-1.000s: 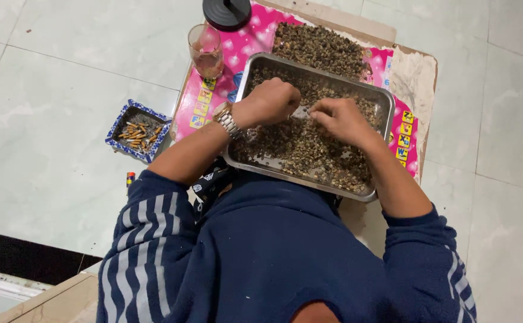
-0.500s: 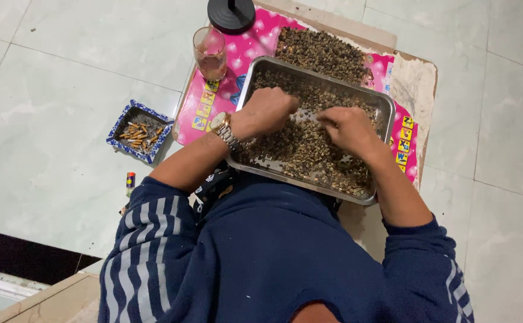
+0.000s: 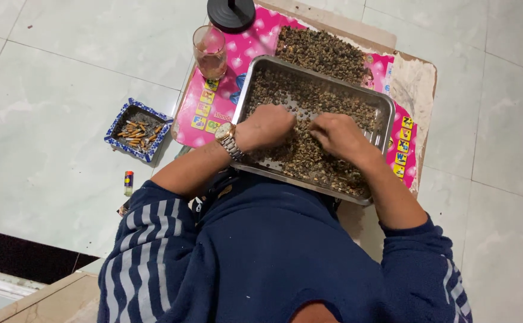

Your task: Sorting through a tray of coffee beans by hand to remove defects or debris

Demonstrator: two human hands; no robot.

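The floor (image 3: 64,72) is pale glossy tile with thin dark joints; a dark strip runs along its lower left edge. On it sits a low wooden table (image 3: 414,78), mostly covered by a pink printed mat (image 3: 246,48).

One metal tray (image 3: 387,110) lies on the mat, holding a layer of small brown bits (image 3: 309,96) that could be seeds or shells; they are too small to tell. A second heap (image 3: 321,51) of the same stuff lies loose on the mat just beyond the tray. One drinking glass (image 3: 209,52) stands beside the tray's far left corner, and one round black base (image 3: 231,13) is cut off by the top edge. On the floor to the left sit one blue-patterned ashtray (image 3: 137,130) full of cigarette butts and one small lighter (image 3: 129,181).

Both hands are down in the tray, close together. The left hand (image 3: 267,127), with a metal watch (image 3: 228,139) on its wrist, is curled into a loose fist on the bits; whether it grips any cannot be told. The right hand (image 3: 339,134) has its fingers bent and pinched together, fingertips buried among the bits, so what they hold is hidden. The dark blue striped sweater (image 3: 261,257) hides the tray's near edge and the table below it.
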